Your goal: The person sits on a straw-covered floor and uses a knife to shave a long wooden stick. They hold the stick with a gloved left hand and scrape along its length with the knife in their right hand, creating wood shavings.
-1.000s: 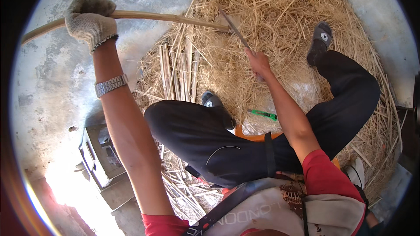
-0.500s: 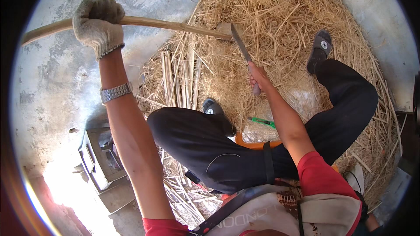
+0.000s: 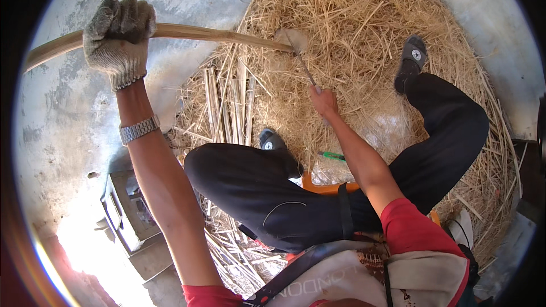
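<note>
My left hand [image 3: 118, 45], in a knitted work glove, is closed round a long wooden or bamboo pole [image 3: 213, 34] at the upper left. The pole slants slightly down to the right, and its far end is at a pale block or stump [image 3: 300, 41] in the straw. In my bare right hand [image 3: 324, 102] I grip the handle of a long knife [image 3: 303, 67]. Its thin blade is seen nearly edge-on and meets or lies beside the pole's end; whether it bites in I cannot tell.
Straw-like shavings [image 3: 352, 17] cover the ground. Split strips [image 3: 227, 108] lie left of my foot. A green cutter [image 3: 333, 155] rests near an orange plastic edge [image 3: 318, 187] between my legs. A bluish-grey wall [image 3: 57, 119] stands left, with a box-like object [image 3: 133, 210] by it.
The knife has turned from a broad-side view to nearly edge-on, and my right hand has shifted slightly left. My left hand and the pole have moved a little to the left.
</note>
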### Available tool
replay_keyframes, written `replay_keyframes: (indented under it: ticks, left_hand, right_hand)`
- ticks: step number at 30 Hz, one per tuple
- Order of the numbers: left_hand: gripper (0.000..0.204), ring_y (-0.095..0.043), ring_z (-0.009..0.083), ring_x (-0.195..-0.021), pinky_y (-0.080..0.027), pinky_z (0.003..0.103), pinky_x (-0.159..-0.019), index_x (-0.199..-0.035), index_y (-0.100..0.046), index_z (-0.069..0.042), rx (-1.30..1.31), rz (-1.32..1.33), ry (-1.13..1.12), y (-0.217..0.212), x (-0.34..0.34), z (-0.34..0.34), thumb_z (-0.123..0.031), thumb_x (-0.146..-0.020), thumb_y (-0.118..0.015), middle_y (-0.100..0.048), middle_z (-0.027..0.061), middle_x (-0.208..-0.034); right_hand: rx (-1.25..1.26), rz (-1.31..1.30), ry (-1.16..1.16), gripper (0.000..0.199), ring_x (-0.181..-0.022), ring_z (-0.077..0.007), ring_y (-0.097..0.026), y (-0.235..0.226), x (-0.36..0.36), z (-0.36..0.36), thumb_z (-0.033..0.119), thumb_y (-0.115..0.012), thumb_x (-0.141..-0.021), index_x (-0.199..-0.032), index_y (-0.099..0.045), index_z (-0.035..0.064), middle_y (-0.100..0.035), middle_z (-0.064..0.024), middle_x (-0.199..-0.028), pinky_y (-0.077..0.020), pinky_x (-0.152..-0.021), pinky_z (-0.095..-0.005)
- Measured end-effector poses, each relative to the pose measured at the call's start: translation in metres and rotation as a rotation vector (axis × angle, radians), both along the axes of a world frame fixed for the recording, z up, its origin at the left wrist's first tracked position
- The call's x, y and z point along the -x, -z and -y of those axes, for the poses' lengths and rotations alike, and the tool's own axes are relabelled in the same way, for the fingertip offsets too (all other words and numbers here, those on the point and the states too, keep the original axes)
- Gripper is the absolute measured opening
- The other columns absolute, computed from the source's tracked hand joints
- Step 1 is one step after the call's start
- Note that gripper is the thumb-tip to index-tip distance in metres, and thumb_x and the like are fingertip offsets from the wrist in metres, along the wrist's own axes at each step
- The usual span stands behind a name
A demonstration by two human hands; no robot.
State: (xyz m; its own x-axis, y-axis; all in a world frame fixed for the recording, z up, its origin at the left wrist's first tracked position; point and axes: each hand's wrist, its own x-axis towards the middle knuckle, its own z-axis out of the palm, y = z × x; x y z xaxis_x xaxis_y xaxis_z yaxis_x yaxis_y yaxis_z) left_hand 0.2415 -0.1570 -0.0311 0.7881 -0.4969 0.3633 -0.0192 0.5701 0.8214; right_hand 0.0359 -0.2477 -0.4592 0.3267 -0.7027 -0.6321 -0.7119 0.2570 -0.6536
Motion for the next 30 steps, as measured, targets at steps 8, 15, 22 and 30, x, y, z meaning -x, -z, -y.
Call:
replay_keyframes:
  ticks: [8,15,22,30]
  left_hand:
    - [0.031,-0.025,0.0171,-0.053,-0.029,0.034,-0.052,-0.057,-0.037,-0.013,-0.033,0.139,0.461,0.002,-0.029,-0.008,-0.015,-0.073,-0.064,-0.026,0.0003,-0.057]
    - [0.028,-0.029,0.0173,-0.057,-0.031,0.035,-0.055,-0.059,-0.043,-0.011,-0.035,0.059,0.318,0.008,-0.021,-0.023,-0.016,-0.076,-0.064,-0.030,0.0008,-0.058]
    - [0.020,-0.028,0.0170,-0.060,-0.030,0.033,-0.059,-0.063,-0.050,-0.010,0.014,0.009,0.278,0.013,-0.009,-0.011,-0.016,-0.075,-0.064,-0.030,0.0002,-0.060]
    - [0.027,-0.023,0.0158,-0.055,-0.026,0.033,-0.053,-0.060,-0.039,-0.013,-0.042,0.105,0.383,0.007,-0.015,-0.027,-0.018,-0.074,-0.062,-0.024,-0.0007,-0.058]
  right_hand:
    - [0.383,0.052,0.063,0.062,-0.063,-0.0368,-0.062,0.011,0.003,-0.008,0.055,-0.056,-0.090,-0.075,-0.067,-0.0038,-0.063,-0.0226,-0.068,-0.0482,-0.062,-0.0456]
    - [0.426,0.209,-0.011,0.056,-0.067,-0.0410,-0.064,0.003,0.003,-0.011,0.050,-0.054,-0.092,-0.080,-0.068,-0.0034,-0.067,-0.0215,-0.073,-0.0487,-0.063,-0.0483]
    - [0.430,-0.072,0.028,0.054,-0.064,-0.0389,-0.064,0.069,0.020,-0.015,0.049,-0.057,-0.091,-0.081,-0.066,-0.0037,-0.068,-0.0206,-0.070,-0.0523,-0.065,-0.0461]
    - [-0.137,0.158,0.126,0.057,-0.066,-0.0332,-0.064,0.015,0.027,-0.016,0.049,-0.060,-0.090,-0.075,-0.062,-0.0061,-0.064,-0.0201,-0.067,-0.0516,-0.066,-0.0444]
